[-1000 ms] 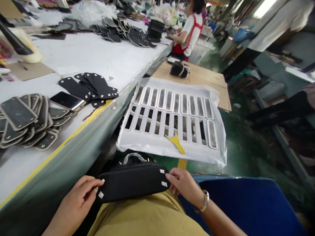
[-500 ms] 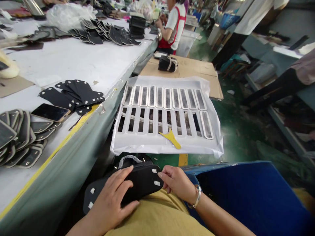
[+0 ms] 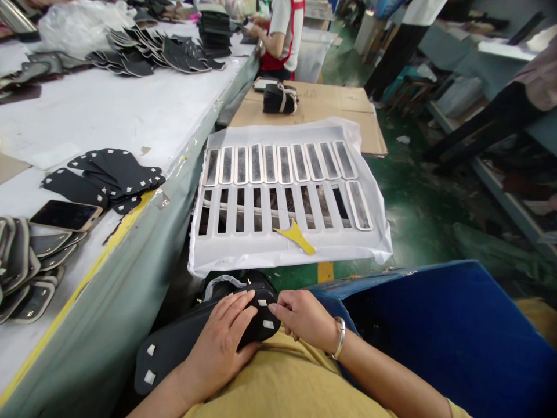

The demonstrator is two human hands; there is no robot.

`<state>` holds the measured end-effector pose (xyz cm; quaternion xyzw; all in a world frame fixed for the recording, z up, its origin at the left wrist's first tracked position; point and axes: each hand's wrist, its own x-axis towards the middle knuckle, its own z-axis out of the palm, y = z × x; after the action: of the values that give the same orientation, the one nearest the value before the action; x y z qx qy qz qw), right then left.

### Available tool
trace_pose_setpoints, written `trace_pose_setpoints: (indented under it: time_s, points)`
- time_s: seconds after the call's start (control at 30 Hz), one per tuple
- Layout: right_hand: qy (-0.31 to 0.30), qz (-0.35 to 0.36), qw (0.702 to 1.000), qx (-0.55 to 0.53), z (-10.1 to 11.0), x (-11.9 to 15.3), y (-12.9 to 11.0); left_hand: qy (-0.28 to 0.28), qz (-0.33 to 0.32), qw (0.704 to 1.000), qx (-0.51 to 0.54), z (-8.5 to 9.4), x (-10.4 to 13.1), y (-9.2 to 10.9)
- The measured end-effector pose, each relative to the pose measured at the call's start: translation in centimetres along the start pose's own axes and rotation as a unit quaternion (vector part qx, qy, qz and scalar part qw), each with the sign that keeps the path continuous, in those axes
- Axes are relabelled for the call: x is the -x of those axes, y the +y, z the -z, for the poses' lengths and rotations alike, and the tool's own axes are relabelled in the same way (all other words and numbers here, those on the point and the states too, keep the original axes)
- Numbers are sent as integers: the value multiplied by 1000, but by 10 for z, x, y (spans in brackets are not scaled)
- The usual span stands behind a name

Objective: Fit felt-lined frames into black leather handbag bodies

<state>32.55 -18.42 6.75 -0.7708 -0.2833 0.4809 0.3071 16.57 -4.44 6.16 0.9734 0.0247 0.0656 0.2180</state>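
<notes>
- Black, with pale tabs (image 3: 268, 324) at both ends, the long padded piece (image 3: 174, 342) lies slantwise over the lap (image 3: 282, 383), off the desk (image 3: 108, 116) and beside its taped right edge
- The left hand (image 3: 221, 337) is spread over the piece, fingers reaching towards its right end; with only the lap beneath, uneven pressure could tip or slide it
- The right hand (image 3: 307, 319) is narrow, thumb and forefinger drawn together at that end; whether they pinch a tab or only the rim is hard to tell
- A sideways pull there could crease or lift a tab, and a slip might send the piece down towards the blue box (image 3: 456, 325)
- Black pieces (image 3: 117, 171) overlap loosely at the desk's right edge, with the phone (image 3: 65, 215) nearby, so a passing sleeve or elbow could sweep some off
- The yellow tool (image 3: 298, 237) lies loose near the slotted white sheet's (image 3: 243, 249) front edge, where a knock could drop it
</notes>
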Motion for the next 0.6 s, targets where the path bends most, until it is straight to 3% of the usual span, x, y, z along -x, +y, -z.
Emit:
trace_pose_setpoints:
  time_s: [0.37, 0.5, 0.6]
  points:
    - [-1, 4, 1000, -14, 2, 0, -3, -30, 4, 999, -9, 2, -4, 4]
    - [-14, -19, 998, -65, 8, -5, 10, -31, 8, 1000, -2, 4, -6, 7]
    - [17, -35, 987, -155, 16, -2, 29, -40, 14, 999, 1, 5, -6, 8]
